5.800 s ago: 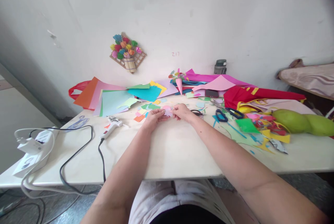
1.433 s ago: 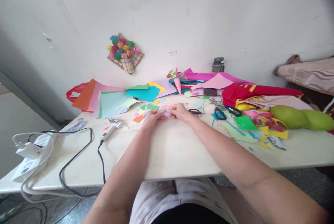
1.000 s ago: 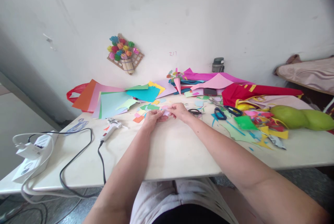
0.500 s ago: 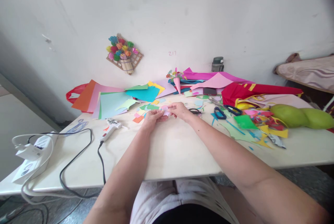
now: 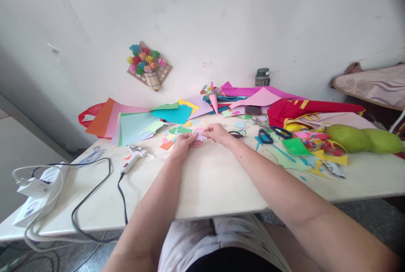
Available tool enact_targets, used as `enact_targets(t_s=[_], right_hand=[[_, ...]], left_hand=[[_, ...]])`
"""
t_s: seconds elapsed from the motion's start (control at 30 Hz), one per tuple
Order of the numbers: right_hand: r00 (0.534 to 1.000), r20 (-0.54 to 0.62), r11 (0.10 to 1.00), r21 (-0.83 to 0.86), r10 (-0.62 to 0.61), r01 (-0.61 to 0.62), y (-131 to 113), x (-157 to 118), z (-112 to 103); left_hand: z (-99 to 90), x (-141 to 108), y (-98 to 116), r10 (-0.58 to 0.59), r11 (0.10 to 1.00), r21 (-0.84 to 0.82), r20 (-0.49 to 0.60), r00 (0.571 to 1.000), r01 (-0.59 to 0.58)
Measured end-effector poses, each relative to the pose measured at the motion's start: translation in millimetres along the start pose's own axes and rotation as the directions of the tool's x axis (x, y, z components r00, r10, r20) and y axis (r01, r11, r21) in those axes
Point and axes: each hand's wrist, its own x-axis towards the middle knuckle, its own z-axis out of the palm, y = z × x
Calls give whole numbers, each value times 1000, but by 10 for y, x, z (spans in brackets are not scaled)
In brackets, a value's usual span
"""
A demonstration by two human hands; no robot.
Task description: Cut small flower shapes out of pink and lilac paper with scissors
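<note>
On the white table [image 5: 215, 191], a white glue gun [image 5: 133, 160] lies left of the person's hands; the left hand [image 5: 185, 145] pinches a small pale purple paper [image 5: 200, 137] between thumb and fingers, and the right hand [image 5: 217, 133] has its fingertips bunched at the paper's edge, but I cannot tell if they grip it. Just past the left hand lie little colored paper bits [image 5: 182, 130], with blue-handled scissors [image 5: 265, 136] off to the right. Farther back are a pink paper cone [image 5: 214, 104] with tiny flowers and, by the wall, a bottle [image 5: 262, 77].

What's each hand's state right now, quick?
Left hand: closed, holding a small lilac paper piece.
Right hand: pinched closed at that piece's edge; grip unclear.
</note>
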Motion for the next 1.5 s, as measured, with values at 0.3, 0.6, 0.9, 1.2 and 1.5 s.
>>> enact_targets(t_s=[0.3,0.6,0.9,1.2,1.5], right_hand=[[990,-101,985,-154,-95,79,93,86,-38],[948,-239,935,331,211,-124,-19,80,-126],[966,59,863,438,250,-250,-127,-26,-98],[931,-34,885,324,364,-334,-167,-33,-205],[905,-217,922,223,365,-318,-85,31,-257]], left_hand=[[-4,15,-4,11,1000,-1,-5,1000,-11],[54,-24,24,90,980,181,-1,996,-88],[100,-48,59,140,953,273,-9,990,-132],[119,-43,31,111,927,363,-36,993,-90],[107,-12,18,134,931,353,-97,986,-92]])
